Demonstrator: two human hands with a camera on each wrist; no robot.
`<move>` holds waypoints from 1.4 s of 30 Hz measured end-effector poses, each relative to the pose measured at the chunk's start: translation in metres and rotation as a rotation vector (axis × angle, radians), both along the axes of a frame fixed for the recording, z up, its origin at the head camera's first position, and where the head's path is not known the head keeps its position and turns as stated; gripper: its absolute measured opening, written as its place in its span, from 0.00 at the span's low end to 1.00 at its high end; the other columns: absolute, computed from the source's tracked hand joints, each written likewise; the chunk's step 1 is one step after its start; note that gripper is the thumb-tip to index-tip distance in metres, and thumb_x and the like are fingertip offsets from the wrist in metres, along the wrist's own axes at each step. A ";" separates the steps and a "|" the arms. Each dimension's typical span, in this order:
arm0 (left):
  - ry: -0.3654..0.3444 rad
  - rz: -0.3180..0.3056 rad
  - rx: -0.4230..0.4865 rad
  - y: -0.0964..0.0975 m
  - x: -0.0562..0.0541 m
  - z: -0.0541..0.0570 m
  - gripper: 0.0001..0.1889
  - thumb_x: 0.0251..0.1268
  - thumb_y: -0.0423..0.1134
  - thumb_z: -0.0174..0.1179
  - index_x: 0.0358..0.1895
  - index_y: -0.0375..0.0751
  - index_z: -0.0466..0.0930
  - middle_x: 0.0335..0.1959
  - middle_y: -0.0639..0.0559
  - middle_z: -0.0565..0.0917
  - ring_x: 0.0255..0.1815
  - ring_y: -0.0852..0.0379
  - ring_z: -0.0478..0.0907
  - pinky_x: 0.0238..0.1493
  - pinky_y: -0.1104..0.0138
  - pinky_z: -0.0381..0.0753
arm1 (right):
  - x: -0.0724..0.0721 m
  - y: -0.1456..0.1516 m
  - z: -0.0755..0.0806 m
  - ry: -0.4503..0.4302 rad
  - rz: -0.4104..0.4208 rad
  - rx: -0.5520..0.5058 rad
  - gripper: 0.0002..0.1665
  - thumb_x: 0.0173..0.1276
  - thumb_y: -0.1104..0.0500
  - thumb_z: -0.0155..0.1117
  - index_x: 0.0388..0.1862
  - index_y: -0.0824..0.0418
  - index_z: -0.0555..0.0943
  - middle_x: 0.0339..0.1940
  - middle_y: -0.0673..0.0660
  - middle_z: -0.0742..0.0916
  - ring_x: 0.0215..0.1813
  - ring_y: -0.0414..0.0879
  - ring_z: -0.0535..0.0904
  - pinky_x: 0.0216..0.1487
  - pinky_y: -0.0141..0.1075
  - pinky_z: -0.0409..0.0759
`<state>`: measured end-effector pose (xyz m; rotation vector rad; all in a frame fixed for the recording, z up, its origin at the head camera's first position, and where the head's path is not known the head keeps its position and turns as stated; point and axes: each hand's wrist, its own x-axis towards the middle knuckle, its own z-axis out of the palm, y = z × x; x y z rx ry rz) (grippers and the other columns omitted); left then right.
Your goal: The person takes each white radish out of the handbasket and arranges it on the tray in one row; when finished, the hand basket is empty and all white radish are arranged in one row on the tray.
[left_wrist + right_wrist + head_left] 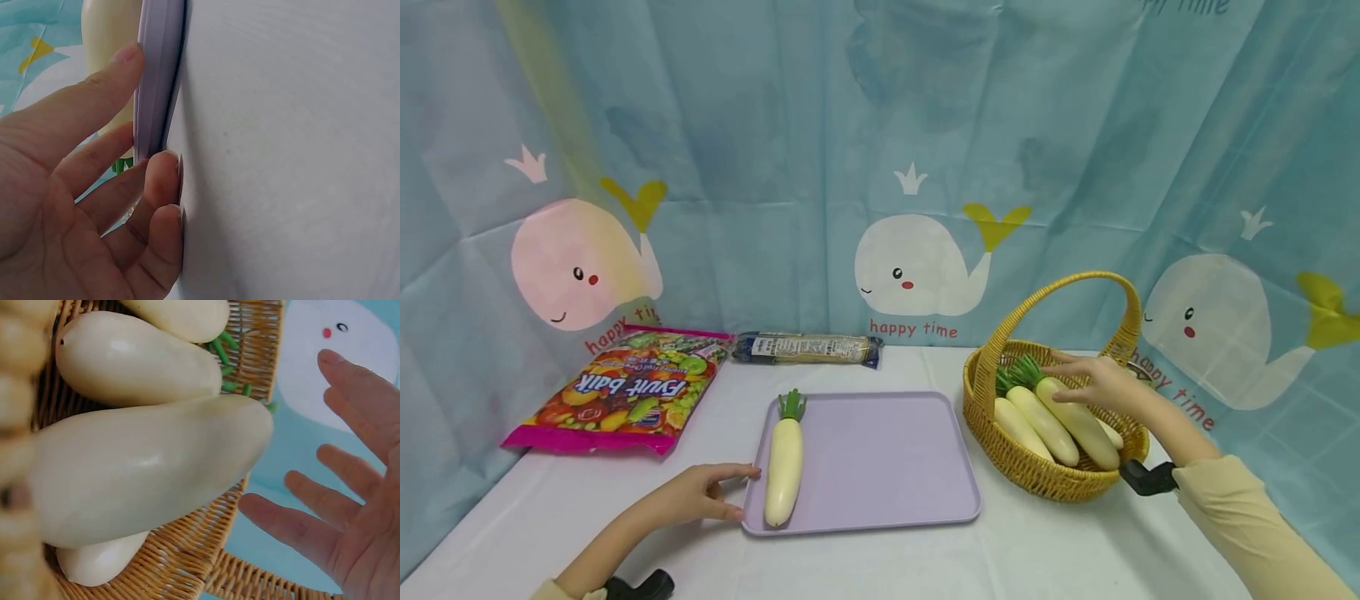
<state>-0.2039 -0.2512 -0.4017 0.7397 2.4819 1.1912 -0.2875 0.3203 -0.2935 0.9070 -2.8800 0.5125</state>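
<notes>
My left hand (696, 493) is at the left edge of a pale purple tray (887, 462), fingers spread. In the left wrist view its thumb (103, 87) reaches the tray rim (159, 75), and other fingers bend loosely near the cloth. One white radish (784, 475) with a green top lies lengthwise along the tray's left side. On the right, a wicker basket (1045, 483) with a tall handle holds several more white radishes (1078, 425). Over them is my right hand (1101, 385), its fingers apart and nothing held. The right wrist view shows those fingers beside the largest radish (150, 469).
A colourful candy bag (617, 392) with pink edges lies at the left. Behind the tray is a long clear-and-blue packet (808, 348). White cloth (865, 567) covers the table, and a blue curtain (760, 167) with whale prints hangs behind.
</notes>
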 end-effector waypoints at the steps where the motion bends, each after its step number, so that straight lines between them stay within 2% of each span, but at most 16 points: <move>1: 0.001 0.004 -0.003 0.000 0.000 0.000 0.29 0.51 0.41 0.65 0.56 0.29 0.70 0.47 0.41 0.74 0.19 0.64 0.64 0.21 0.71 0.65 | -0.001 0.000 0.000 -0.022 -0.007 0.009 0.29 0.57 0.50 0.64 0.54 0.65 0.76 0.62 0.72 0.64 0.57 0.69 0.63 0.46 0.56 0.67; 4: 0.005 0.006 -0.007 0.000 0.000 0.000 0.29 0.51 0.41 0.65 0.56 0.30 0.70 0.47 0.40 0.73 0.19 0.63 0.64 0.22 0.70 0.65 | -0.003 0.000 0.001 -0.068 -0.013 0.041 0.29 0.56 0.50 0.65 0.53 0.66 0.76 0.63 0.74 0.61 0.55 0.68 0.64 0.46 0.55 0.67; 8: -0.003 0.002 -0.002 0.001 0.001 -0.002 0.29 0.52 0.41 0.64 0.56 0.29 0.69 0.49 0.38 0.73 0.20 0.63 0.64 0.22 0.70 0.65 | -0.004 0.001 0.002 -0.098 -0.006 0.067 0.29 0.56 0.51 0.65 0.53 0.66 0.76 0.63 0.75 0.59 0.44 0.61 0.75 0.41 0.50 0.71; 9: -0.005 0.000 0.002 0.001 0.001 -0.002 0.29 0.52 0.40 0.64 0.56 0.29 0.69 0.49 0.38 0.72 0.20 0.63 0.64 0.22 0.70 0.65 | -0.004 0.002 0.002 -0.100 -0.003 0.069 0.29 0.56 0.51 0.65 0.53 0.66 0.76 0.63 0.75 0.59 0.44 0.61 0.75 0.41 0.49 0.71; 12: -0.003 0.003 0.003 0.001 0.003 -0.001 0.29 0.52 0.40 0.64 0.56 0.29 0.69 0.49 0.38 0.73 0.19 0.63 0.63 0.22 0.70 0.64 | -0.004 0.000 0.004 -0.113 0.003 0.075 0.28 0.56 0.51 0.65 0.53 0.66 0.76 0.63 0.75 0.58 0.50 0.64 0.71 0.43 0.50 0.70; 15: 0.006 0.007 -0.006 0.001 0.005 0.000 0.28 0.52 0.40 0.64 0.56 0.29 0.69 0.48 0.39 0.73 0.19 0.63 0.63 0.22 0.70 0.64 | -0.004 -0.003 0.008 -0.119 0.007 0.094 0.28 0.57 0.50 0.64 0.53 0.66 0.76 0.63 0.75 0.58 0.57 0.70 0.61 0.45 0.52 0.69; 22: 0.028 0.016 -0.051 0.004 0.007 0.005 0.29 0.52 0.43 0.64 0.57 0.31 0.69 0.43 0.45 0.74 0.19 0.63 0.62 0.21 0.70 0.63 | -0.003 -0.006 0.025 -0.093 -0.018 0.122 0.28 0.56 0.51 0.65 0.52 0.66 0.76 0.62 0.75 0.60 0.54 0.71 0.64 0.46 0.56 0.67; 25: 0.033 0.008 -0.041 0.005 0.006 0.006 0.30 0.52 0.42 0.64 0.57 0.30 0.69 0.38 0.47 0.74 0.19 0.64 0.61 0.21 0.71 0.63 | -0.004 -0.006 0.028 -0.111 -0.017 0.148 0.29 0.55 0.52 0.66 0.53 0.67 0.76 0.62 0.75 0.60 0.56 0.72 0.61 0.47 0.57 0.65; 29: 0.040 0.004 -0.024 0.005 0.003 0.006 0.29 0.53 0.42 0.64 0.57 0.30 0.68 0.37 0.47 0.74 0.19 0.64 0.61 0.21 0.70 0.62 | -0.007 -0.006 0.025 -0.169 -0.015 0.185 0.28 0.55 0.54 0.66 0.53 0.67 0.75 0.63 0.76 0.57 0.59 0.72 0.56 0.48 0.57 0.64; 31: 0.033 0.009 -0.022 0.005 0.003 0.006 0.29 0.53 0.41 0.64 0.57 0.30 0.68 0.41 0.47 0.73 0.19 0.64 0.61 0.21 0.71 0.62 | -0.010 -0.006 0.021 -0.196 -0.004 0.200 0.28 0.56 0.55 0.65 0.53 0.67 0.75 0.63 0.76 0.57 0.59 0.72 0.56 0.48 0.54 0.66; 35: 0.012 0.012 -0.022 0.004 0.003 0.003 0.30 0.53 0.41 0.64 0.57 0.30 0.68 0.34 0.49 0.73 0.19 0.64 0.61 0.21 0.71 0.62 | -0.015 -0.006 0.012 -0.244 0.031 0.207 0.27 0.57 0.55 0.64 0.53 0.68 0.75 0.63 0.75 0.58 0.58 0.70 0.59 0.46 0.51 0.69; 39: 0.002 0.019 -0.013 0.003 0.004 0.001 0.30 0.53 0.41 0.64 0.58 0.30 0.68 0.32 0.50 0.72 0.19 0.63 0.62 0.21 0.71 0.62 | -0.017 -0.007 0.006 -0.301 0.028 0.201 0.26 0.58 0.57 0.64 0.53 0.68 0.75 0.63 0.75 0.58 0.59 0.71 0.56 0.48 0.53 0.67; 42: 0.002 0.029 -0.007 0.001 0.005 0.000 0.30 0.52 0.41 0.64 0.58 0.30 0.68 0.37 0.49 0.73 0.19 0.63 0.62 0.21 0.70 0.62 | -0.018 -0.007 0.003 -0.328 0.028 0.187 0.26 0.57 0.57 0.64 0.53 0.68 0.75 0.64 0.75 0.57 0.60 0.72 0.52 0.49 0.54 0.66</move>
